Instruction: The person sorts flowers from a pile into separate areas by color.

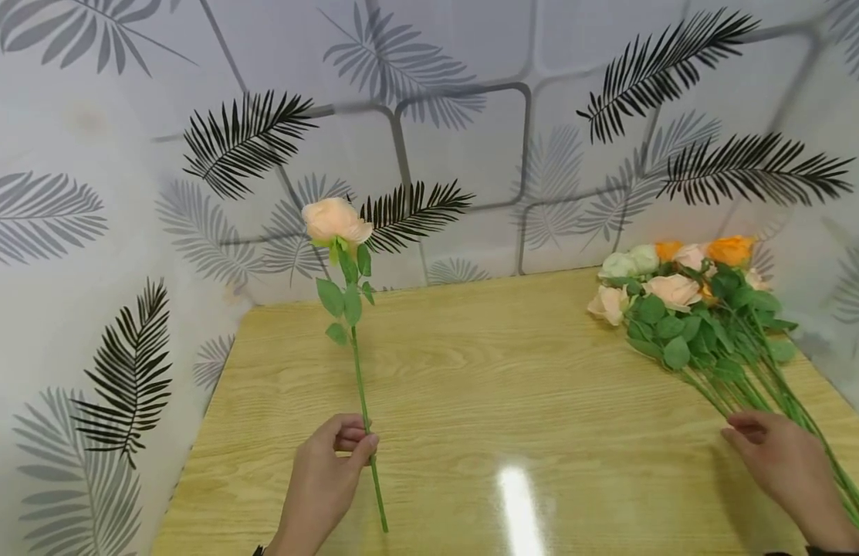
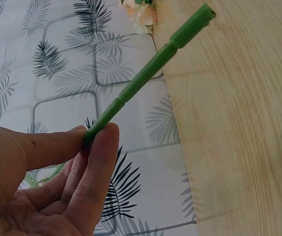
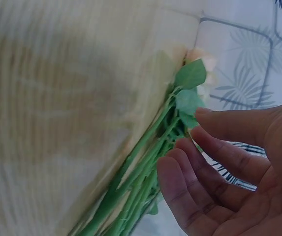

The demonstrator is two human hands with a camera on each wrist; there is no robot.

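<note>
My left hand (image 1: 326,472) pinches the green stem of a single peach rose (image 1: 336,222) between thumb and fingers, low on the stem. The rose stands nearly upright over the left of the table, bloom away from me. In the left wrist view the jointed lower stem (image 2: 148,69) sticks out past the fingertips. On the right, my right hand (image 1: 783,459) hovers at the stems of a bunch of roses (image 1: 672,292), its fingers loosely bent. The right wrist view shows nothing between its thumb and fingers, with the green stems (image 3: 141,187) just beyond the fingertips.
The bunch has peach, orange and pale green-white blooms with many leaves (image 1: 675,351), lying along the right side of the wood-grain table (image 1: 505,371). Behind the table's far edge rises a light wall covering (image 1: 464,154) with a dark and grey leaf print.
</note>
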